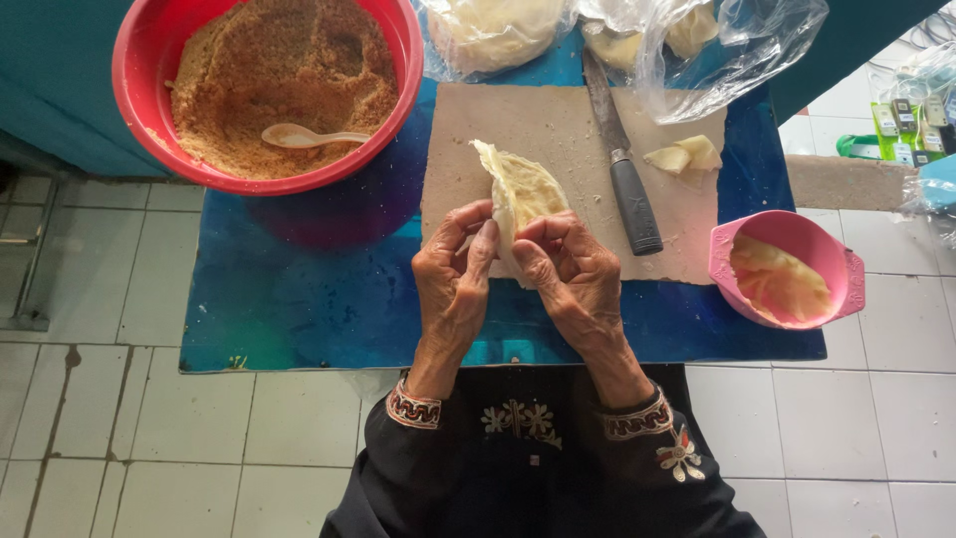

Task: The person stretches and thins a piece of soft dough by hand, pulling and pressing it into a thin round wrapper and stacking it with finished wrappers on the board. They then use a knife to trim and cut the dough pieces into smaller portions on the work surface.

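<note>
A folded piece of pale dough (520, 191) is held up between both hands over the brown board (558, 130). My left hand (453, 274) pinches its lower left edge with thumb and fingers. My right hand (576, 274) grips its lower right edge. The dough's upper end points toward the far left and its seam looks crimped. A red bowl (134, 60) of brown crumbly filling (269, 70) with a pale spoon (309, 135) in it stands at the far left.
A grey-handled knife (627, 179) lies on the board beside small dough pieces (685, 154). A pink bowl (841, 269) with pale contents sits at the right. Clear plastic bags (637, 35) of dough lie at the back. The blue table (299, 299) stands on a tiled floor.
</note>
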A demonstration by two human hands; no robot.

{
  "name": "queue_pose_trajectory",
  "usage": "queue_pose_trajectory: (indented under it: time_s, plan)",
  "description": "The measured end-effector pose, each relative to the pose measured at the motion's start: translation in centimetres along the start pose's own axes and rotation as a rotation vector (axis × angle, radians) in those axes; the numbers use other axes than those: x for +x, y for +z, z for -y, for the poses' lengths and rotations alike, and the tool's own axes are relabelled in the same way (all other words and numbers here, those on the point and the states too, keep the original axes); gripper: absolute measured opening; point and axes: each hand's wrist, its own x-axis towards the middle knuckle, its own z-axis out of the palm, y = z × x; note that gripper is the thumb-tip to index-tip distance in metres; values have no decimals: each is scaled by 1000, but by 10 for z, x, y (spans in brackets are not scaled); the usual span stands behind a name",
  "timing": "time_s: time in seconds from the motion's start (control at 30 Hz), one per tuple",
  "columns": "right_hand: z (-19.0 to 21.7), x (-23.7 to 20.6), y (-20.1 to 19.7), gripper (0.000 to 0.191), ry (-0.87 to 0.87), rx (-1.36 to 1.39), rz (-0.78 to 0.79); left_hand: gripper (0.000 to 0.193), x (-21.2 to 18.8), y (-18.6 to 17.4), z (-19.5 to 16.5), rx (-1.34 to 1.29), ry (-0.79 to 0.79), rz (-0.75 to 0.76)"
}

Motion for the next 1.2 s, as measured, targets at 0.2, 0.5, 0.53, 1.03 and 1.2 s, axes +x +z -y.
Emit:
queue_pose_trajectory:
  time_s: [0.2,0.5,0.53,1.03,1.2]
  plan:
    - [8,6,1,20,36,-13,10,17,-2,2,1,14,47,-1]
    - [11,7,-10,21,78,-47,9,8,-5,14,9,-69,47,-7]
    - [9,8,-9,20,68,-68,-2,7,-5,14,9,-60,62,4]
    - [108,25,-11,37,-469,-1313,-220,10,-6,12,-68,44,-25,-95]
    - [74,28,-48,60,-212,-1461,-213,28,-5,14,-50,33,40,23]
